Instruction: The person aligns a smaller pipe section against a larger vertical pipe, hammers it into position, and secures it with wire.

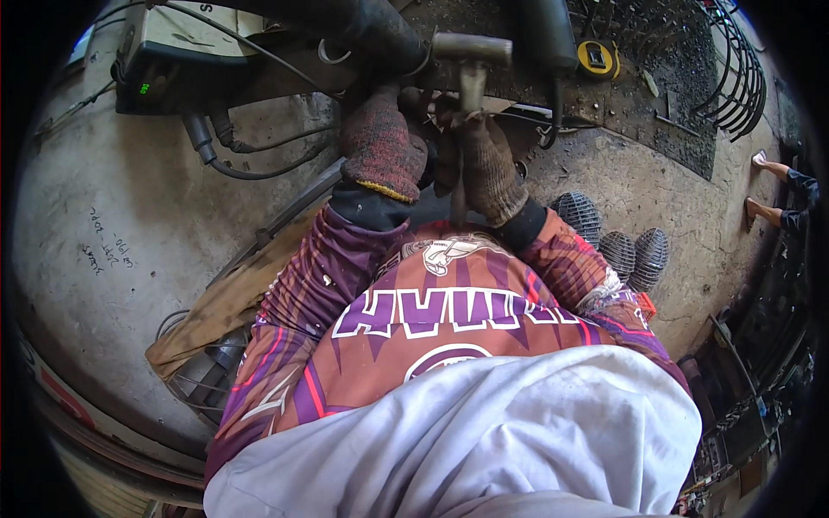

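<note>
My right hand, in a brown knitted glove, is wrapped round the handle of a hammer. The hammer's worn metal head points away from me, over the dark edge of the bench. Beside it my left hand wears a dark red and grey knitted glove with a yellow cuff edge. Its fingers are closed just below a thick dark cylinder; shadow hides what they grip. A second grey cylinder stands to the right of the hammer head.
A yellow tape measure lies on the dark, debris-strewn bench top. Curved black bars stick out at far right. Wire domes stand on the floor. Left are a machine, thick cables and brown cloth. Someone's legs show at right.
</note>
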